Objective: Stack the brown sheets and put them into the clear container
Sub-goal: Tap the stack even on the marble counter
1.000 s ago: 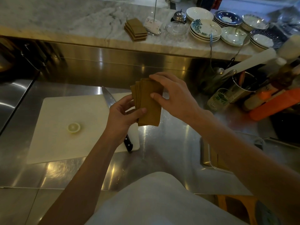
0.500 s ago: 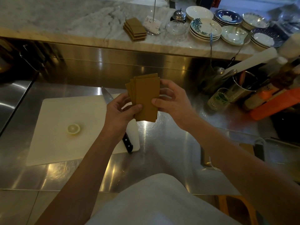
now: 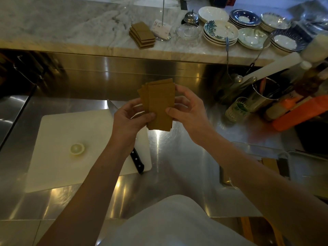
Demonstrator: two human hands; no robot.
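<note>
From the head view, I am holding a small bundle of brown sheets (image 3: 159, 105) upright at the centre of the frame, above the steel worktop (image 3: 177, 157). My left hand (image 3: 130, 119) is pinching the bundle's lower left side, thumb pressing on the front sheet and fingers curling behind. My right hand (image 3: 186, 112) is gripping the right edge, thumb on the front near the lower corner and fingers wrapping round the back. The sheets are fanning out slightly toward the upper left, their top edges uneven.

The clear container (image 3: 266, 167) is sitting at the right edge of the frame, low on the worktop, partly hidden behind my right forearm; something brown is showing inside it, though I cannot tell what. A second stack of brown sheets (image 3: 142, 35) is lying on the marble ledge (image 3: 71, 23) at upper centre. At lower left a white cutting board (image 3: 71, 171) is carrying a lemon half (image 3: 77, 149) and a black-handled knife (image 3: 136, 159), which is running under my left wrist. Stacked plates (image 3: 221, 32) are crowding the upper right.
</note>
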